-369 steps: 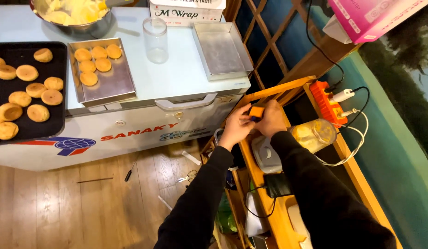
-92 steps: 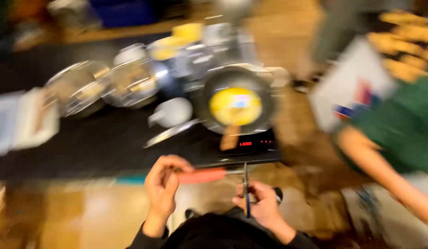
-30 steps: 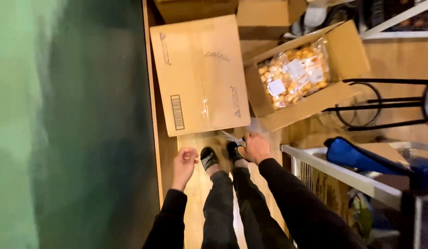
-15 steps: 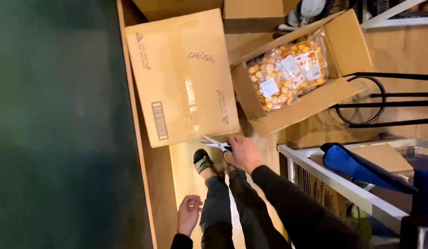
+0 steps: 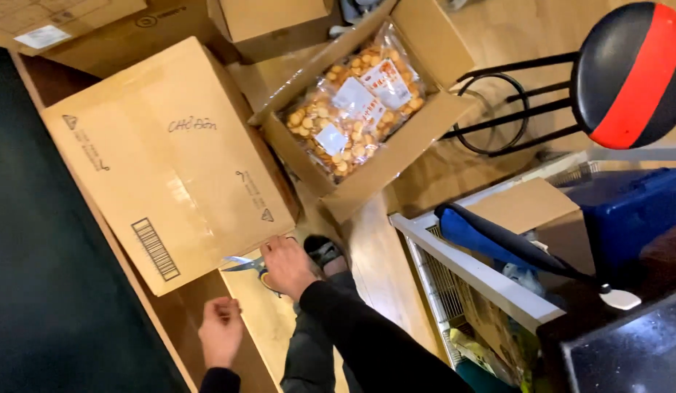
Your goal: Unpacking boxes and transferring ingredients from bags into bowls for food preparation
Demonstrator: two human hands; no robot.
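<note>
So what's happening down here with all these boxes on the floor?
A person is bending over a large closed cardboard box on the floor. Their right hand holds a pair of scissors with the blades at the box's near edge. The left hand is loosely curled and holds nothing, a little below that box. Just beyond, an open box holds a clear bag of small golden snacks, and a black and red stool stands to the right.

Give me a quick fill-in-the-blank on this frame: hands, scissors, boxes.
1. The right hand holds a pair of ____ at the edge of the closed cardboard box.
2. The left hand holds ____.
3. The open box contains a clear ____ of small golden snacks.
4. The round stool seat is black with a ____ stripe.

Missing words: scissors; nothing; bag; red
</note>
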